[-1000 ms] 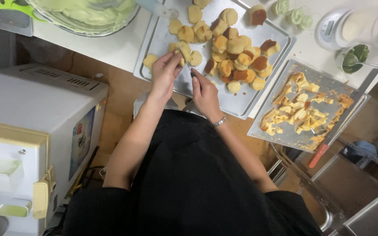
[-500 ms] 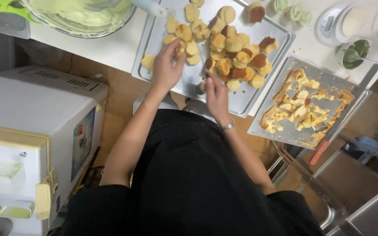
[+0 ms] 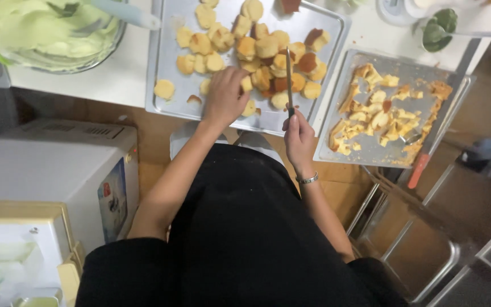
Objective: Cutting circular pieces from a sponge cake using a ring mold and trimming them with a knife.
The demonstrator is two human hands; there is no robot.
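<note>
My left hand [image 3: 224, 95] reaches onto a metal baking tray [image 3: 169, 68] and closes over a small round yellow cake piece [image 3: 248, 84] among several such rounds. My right hand [image 3: 299, 133] grips a knife [image 3: 289, 77] by its handle, blade pointing away over the pile of cake rounds [image 3: 268, 48]. A bracelet sits on my right wrist.
A second tray [image 3: 456, 85] at the right holds cake trimmings [image 3: 373, 116], with an orange-handled tool [image 3: 421, 167] along its edge. A glass bowl of pale green cream [image 3: 46, 31] stands at the far left. A small bowl with a spoon [image 3: 439, 28] is at the back right. White appliances [image 3: 46, 170] stand below left.
My left hand has moved right and down onto a cake round near the tray's front. My right hand has drawn back, and the knife now points upright over the pile.
</note>
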